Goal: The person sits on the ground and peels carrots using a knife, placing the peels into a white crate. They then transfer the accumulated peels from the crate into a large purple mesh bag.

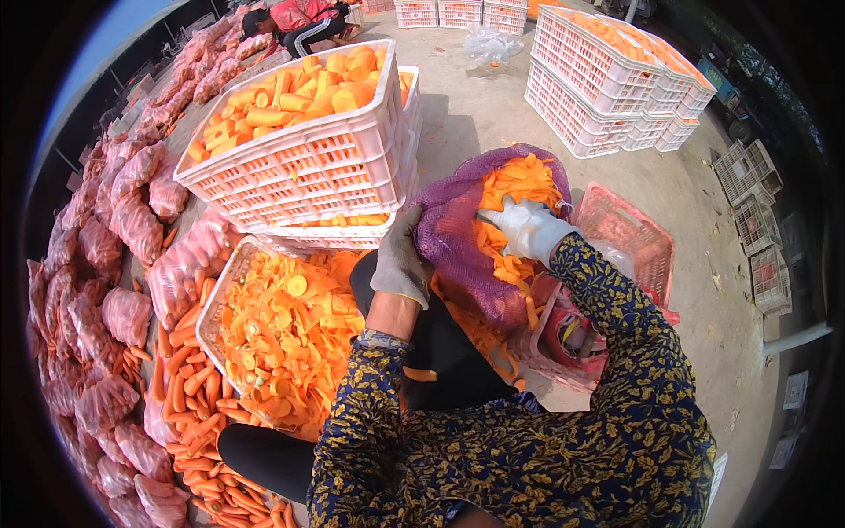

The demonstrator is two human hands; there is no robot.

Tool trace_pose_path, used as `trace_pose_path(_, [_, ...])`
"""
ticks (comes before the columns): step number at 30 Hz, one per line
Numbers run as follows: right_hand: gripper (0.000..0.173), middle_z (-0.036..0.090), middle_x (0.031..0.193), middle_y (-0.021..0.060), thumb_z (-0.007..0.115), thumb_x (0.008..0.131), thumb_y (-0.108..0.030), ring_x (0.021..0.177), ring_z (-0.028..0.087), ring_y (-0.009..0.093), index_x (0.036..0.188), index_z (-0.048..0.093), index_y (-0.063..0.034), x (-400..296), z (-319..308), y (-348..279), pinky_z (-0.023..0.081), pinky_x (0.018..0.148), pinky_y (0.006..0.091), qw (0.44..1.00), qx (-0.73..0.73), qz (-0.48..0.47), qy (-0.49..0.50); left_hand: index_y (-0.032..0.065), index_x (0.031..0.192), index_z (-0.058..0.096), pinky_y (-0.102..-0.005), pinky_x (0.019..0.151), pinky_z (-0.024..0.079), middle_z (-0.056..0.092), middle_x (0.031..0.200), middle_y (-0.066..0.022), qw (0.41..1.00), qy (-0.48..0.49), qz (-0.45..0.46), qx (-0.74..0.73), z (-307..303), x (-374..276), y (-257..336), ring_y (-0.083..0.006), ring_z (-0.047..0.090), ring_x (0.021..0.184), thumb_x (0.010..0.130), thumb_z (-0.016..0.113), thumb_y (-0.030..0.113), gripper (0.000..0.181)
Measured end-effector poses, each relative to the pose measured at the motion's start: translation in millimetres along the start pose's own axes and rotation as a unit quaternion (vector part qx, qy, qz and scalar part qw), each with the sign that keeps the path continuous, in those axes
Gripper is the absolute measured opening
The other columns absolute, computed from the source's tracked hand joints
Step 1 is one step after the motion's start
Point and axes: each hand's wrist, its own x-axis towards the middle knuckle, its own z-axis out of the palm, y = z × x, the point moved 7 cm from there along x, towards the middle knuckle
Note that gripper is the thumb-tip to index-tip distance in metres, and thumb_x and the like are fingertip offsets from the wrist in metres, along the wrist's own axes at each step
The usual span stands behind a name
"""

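My left hand (pixel 401 261), in a grey work glove, grips the left side of a purple mesh sack (pixel 449 221). The sack's mouth gapes toward me, packed with orange carrot peelings (pixel 521 181). On these peelings rests my right hand (pixel 531 228), in a whitish glove. Its fingertips are partly sunk among them, so whether they grip any is hidden. Some strips of peel spill over the sack's lower rim. Left of my knee, a white plastic crate (pixel 210 330) brims with more peelings and cut carrot ends (pixel 284 330).
Peeled carrots fill a stacked crate (pixel 290 175) ahead. Loose unpeeled carrots (pixel 198 402) and bagged carrots (pixel 135 224) cover the left. At right are a pink crate (pixel 624 221), a lower crate holding a bag (pixel 568 336) and stacked full crates (pixel 594 86). A person (pixel 297 23) crouches far off.
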Motion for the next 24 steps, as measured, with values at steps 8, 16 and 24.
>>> trace_pose_path(8, [0.045,0.065,0.107,0.0195,0.063,0.089,-0.031,0.1,0.065,0.037,0.132,0.056,-0.0197,-18,19,-24,0.052,0.086,0.0448,0.996,0.027,-0.086,-0.009,-0.0039,0.119,0.058,-0.0319,0.084,0.055,0.067,0.107,-0.013,0.989,-0.015,0.141,0.043,-2,-96,47,-0.0216,0.066,0.096,0.096,0.055,0.009,0.027])
trace_pose_path(16, [0.037,0.068,0.089,0.0079,0.067,0.093,-0.013,0.081,0.065,0.014,0.128,0.06,-0.0062,-44,-148,-157,0.051,0.074,0.0276,0.896,0.307,-0.254,0.196,0.0003,0.128,0.055,-0.0287,0.078,0.054,0.064,0.106,-0.0071,0.959,0.149,0.119,0.212,-80,-132,68,-0.0177,0.065,0.092,0.093,0.066,0.023,0.043])
trace_pose_path(24, [0.05,0.064,0.12,0.0213,0.058,0.094,-0.04,0.11,0.061,0.037,0.128,0.056,-0.0035,185,-71,-364,0.048,0.096,0.0442,0.904,0.167,-0.363,0.151,-0.0014,0.135,0.047,-0.0439,0.094,0.049,0.054,0.131,-0.0239,0.561,0.509,0.119,0.642,-223,-286,137,-0.0384,0.058,0.115,0.088,0.069,0.038,0.065])
